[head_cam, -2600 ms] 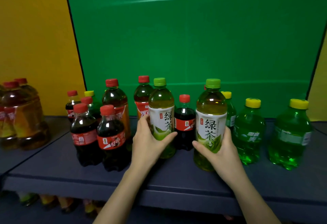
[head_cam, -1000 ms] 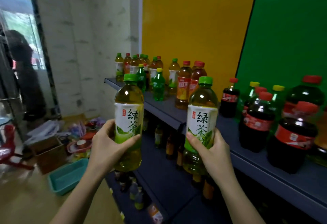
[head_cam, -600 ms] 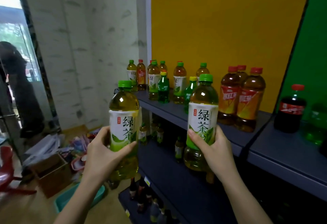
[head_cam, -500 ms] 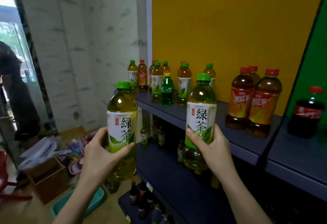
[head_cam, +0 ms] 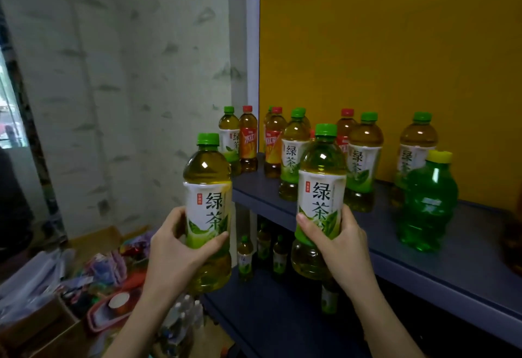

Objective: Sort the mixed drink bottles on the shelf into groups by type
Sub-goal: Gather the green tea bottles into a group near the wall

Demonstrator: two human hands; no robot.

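Two hands each hold a drink upright in front of the shelf [head_cam: 466, 267]. The left hand [head_cam: 180, 247] wraps the lower label of the left bottle [head_cam: 207, 208], with the thumb across the front and the fingers curled behind. This green tea hangs off the shelf's left end, above the cluttered floor [head_cam: 84, 281]. The right hand [head_cam: 339, 244] grips the right bottle [head_cam: 320, 196] the same way, just before the shelf's front edge. Both forearms rise from the bottom of the view.

Behind them on the shelf stand more green tea bottles [head_cam: 364, 159], red-capped tea bottles [head_cam: 248, 142] and a green soda bottle [head_cam: 426, 202] — all before a yellow panel [head_cam: 395, 46].

Against half a second ago, both grips are unchanged, but the shelf group looms nearer — and the cola bottle has left the view.
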